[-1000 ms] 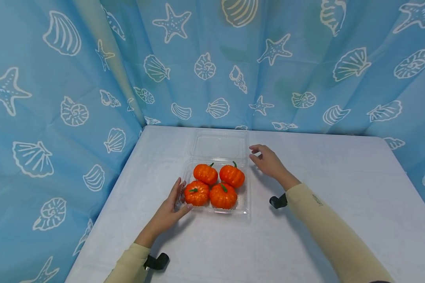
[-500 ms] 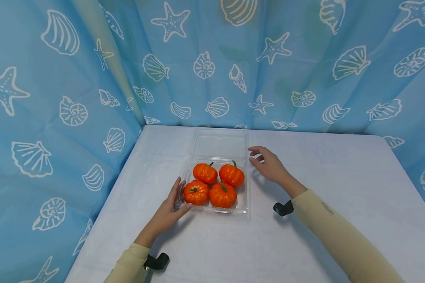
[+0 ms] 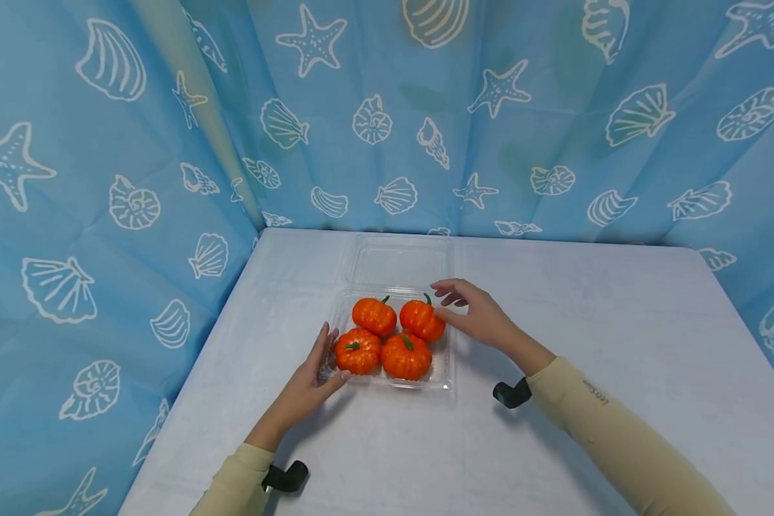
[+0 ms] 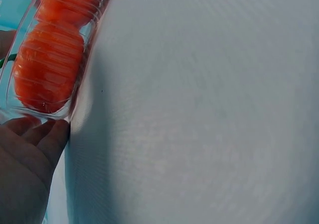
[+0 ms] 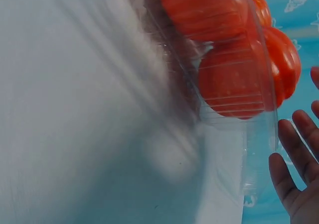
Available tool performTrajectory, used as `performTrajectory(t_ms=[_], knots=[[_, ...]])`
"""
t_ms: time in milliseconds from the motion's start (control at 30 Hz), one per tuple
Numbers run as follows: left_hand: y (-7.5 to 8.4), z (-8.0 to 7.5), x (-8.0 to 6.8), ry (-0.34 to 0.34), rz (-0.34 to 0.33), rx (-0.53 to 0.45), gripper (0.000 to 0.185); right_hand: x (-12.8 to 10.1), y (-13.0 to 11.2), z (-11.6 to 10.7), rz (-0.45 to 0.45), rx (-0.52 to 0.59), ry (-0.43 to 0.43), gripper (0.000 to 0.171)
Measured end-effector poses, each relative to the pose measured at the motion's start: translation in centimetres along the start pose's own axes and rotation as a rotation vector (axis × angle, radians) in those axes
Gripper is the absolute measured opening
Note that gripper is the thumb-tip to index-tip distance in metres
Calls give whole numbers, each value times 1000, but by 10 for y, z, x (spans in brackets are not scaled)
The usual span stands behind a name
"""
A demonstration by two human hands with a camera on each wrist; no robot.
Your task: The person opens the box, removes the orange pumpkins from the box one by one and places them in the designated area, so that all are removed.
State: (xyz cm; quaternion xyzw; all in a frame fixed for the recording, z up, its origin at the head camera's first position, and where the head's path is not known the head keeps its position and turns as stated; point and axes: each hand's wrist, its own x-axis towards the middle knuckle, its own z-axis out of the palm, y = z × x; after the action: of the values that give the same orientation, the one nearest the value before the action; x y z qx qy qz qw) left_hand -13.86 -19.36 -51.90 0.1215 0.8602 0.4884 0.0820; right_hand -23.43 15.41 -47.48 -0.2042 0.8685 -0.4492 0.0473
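Several small orange toy pumpkins with green stems fill a clear plastic clamshell box point(image 3: 441, 362) in the head view. My left hand point(image 3: 299, 394) rests against the box's front left corner, fingers along its left side and thumb at the front. In the left wrist view those fingertips point(image 4: 57, 129) meet the box wall. My right hand point(image 3: 480, 315) hovers over the right rim, its thumb overlapping the back right pumpkin point(image 3: 419, 322). Seen from the right wrist, its spread fingers point(image 5: 294, 144) lie beside the rim and hold nothing.
The box's clear lid point(image 3: 400, 264) lies folded back toward the table's far edge. A white cloth covers the table point(image 3: 606, 330). Behind and to the left hangs a blue curtain point(image 3: 361, 172) with shells and starfish.
My right hand, first held just right of the box, has moved left over its rim to the back right pumpkin. The left hand and the box have stayed put.
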Motion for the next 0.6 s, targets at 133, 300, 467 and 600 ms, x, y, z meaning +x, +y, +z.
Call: performTrajectory(t_ms=[133, 300, 467, 600], knots=[[2, 0, 0, -1, 5, 2, 96, -2, -3, 3, 3, 6, -38, 53], [3, -1, 0, 0, 6, 11, 97, -2, -1, 8, -10, -7, -90, 57], [3, -1, 0, -6, 7, 14, 97, -2, -2, 10, -22, -56, -121, 57], [3, -2, 0, -7, 5, 6, 97, -2, -2, 12, -26, -80, -121, 56]])
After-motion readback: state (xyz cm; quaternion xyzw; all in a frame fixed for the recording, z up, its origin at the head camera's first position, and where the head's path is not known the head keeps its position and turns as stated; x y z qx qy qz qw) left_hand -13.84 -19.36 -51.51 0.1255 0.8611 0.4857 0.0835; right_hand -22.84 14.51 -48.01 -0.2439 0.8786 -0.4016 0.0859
